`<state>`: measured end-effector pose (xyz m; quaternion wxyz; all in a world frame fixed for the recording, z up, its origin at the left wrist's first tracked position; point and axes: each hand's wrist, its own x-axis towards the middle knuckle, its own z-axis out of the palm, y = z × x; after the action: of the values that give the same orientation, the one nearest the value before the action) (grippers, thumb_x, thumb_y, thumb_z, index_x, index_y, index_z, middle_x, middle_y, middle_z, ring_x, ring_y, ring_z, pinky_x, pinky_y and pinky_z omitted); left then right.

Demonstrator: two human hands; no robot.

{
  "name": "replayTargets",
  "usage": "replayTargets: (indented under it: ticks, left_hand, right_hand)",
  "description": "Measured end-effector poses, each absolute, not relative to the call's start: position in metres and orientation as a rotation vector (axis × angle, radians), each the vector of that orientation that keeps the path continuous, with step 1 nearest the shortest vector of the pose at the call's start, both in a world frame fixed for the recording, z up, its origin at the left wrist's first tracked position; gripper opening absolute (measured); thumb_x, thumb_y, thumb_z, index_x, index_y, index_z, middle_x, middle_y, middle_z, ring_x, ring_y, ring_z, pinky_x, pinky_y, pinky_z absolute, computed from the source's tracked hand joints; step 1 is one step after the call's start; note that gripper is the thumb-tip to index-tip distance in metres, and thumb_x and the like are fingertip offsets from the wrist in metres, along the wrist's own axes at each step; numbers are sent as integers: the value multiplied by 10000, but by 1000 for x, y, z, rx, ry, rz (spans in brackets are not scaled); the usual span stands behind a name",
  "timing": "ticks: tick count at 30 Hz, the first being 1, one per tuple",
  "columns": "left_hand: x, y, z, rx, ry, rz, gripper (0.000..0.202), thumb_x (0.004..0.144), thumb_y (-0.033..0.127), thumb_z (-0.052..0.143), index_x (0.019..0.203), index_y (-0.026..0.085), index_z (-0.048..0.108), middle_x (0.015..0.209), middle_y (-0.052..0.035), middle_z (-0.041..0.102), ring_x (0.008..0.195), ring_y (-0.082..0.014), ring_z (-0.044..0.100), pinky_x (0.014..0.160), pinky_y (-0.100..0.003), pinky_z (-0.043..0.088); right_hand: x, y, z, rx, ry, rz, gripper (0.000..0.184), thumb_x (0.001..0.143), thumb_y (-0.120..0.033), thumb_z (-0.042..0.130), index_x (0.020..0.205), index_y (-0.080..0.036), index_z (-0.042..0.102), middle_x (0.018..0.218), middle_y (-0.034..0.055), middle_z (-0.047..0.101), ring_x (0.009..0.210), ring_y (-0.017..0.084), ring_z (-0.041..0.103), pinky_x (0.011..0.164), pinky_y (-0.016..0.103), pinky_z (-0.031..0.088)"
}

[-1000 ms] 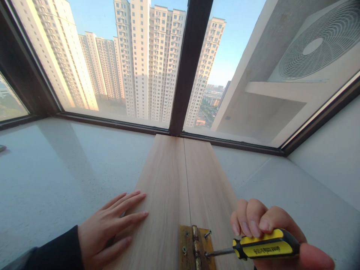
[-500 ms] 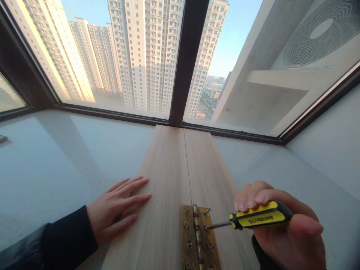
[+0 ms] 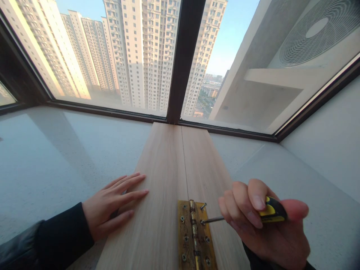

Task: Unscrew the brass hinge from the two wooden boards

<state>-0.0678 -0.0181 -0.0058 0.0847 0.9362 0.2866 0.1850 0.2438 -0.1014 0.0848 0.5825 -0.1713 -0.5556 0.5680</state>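
My right hand (image 3: pixel 261 221) is closed around the yellow-and-black handle of a screwdriver (image 3: pixel 272 212). The screwdriver's tip meets a screw (image 3: pixel 202 222) in the right leaf of a worn brass hinge (image 3: pixel 187 228). Another screw (image 3: pixel 203 206) sticks up at an angle from that leaf's top corner. Several more screws sit in the hinge's other holes. The hinge spans the seam between two pale wooden boards (image 3: pixel 165 157). My left hand (image 3: pixel 118 202) lies open, fingers stretched out, on the left board's edge.
Beneath the boards is a pale speckled sill (image 3: pixel 112 146). Dark window frames (image 3: pixel 182 63) rise at the boards' far end, with tall buildings beyond the glass. A white wall (image 3: pixel 332 138) stands on the right, and an outdoor fan unit (image 3: pixel 317 33) shows through the window.
My right hand's fingers have wrapped forward over the screwdriver handle, covering most of it. The tip stays at the same screw. My left hand keeps its place on the board; the view has shifted slightly.
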Motion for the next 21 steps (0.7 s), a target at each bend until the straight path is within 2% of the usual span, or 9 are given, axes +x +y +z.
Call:
replayTargets:
  ticks: [2,5,7,10,16,18,21]
  left_hand:
    - [-68,-18,-6,2794,848,544,489,845,295,439,1332,333,414,1477,-18,284,1322,-293,318,1048,-499,330]
    - [-69,-18,-5,2800,854,529,484,851,297,437,1332,336,412,1477,-16,284,1327,-291,309,1047,-508,329]
    - [-69,-17,-5,2808,857,517,482,855,296,438,1335,333,409,1479,-18,281,1330,-287,303,1047,-507,330]
    - [-69,-17,-5,2810,853,514,483,852,297,445,1333,322,417,1477,-25,284,1329,-286,302,1051,-497,327]
    - [-68,-18,-4,2798,853,542,479,851,296,440,1328,332,425,1474,-19,294,1317,-284,328,1043,-486,340]
    - [-68,-18,-4,2789,866,553,473,850,297,441,1322,329,438,1471,-15,302,1313,-282,335,1048,-475,335]
    - [-68,-19,-5,2787,880,556,473,850,297,442,1322,328,439,1471,-14,301,1311,-279,338,1053,-472,328]
  right_hand:
    - [239,-102,87,-416,-1236,1339,397,915,-610,471,858,-218,450,620,-22,305,503,87,294,497,215,305]
    - [235,-102,87,-418,-1217,1292,373,872,-529,585,872,-211,391,676,-21,305,526,84,314,504,214,304]
    - [235,-101,86,-449,-1206,1204,388,837,-481,643,830,-188,390,756,-2,311,620,97,373,560,225,352]
    - [239,-97,83,-499,-1194,1096,401,806,-501,675,800,-174,443,789,10,292,709,113,381,656,252,396]
    - [249,-95,78,-518,-1284,1052,308,847,-514,629,882,-211,586,741,13,340,686,107,433,682,261,436]
    - [247,-96,77,-429,-1321,1174,320,887,-561,557,958,-253,610,714,6,355,606,92,429,619,248,440]
    - [240,-98,79,-276,-1292,1382,341,964,-570,402,972,-278,577,640,-20,314,457,58,294,479,196,330]
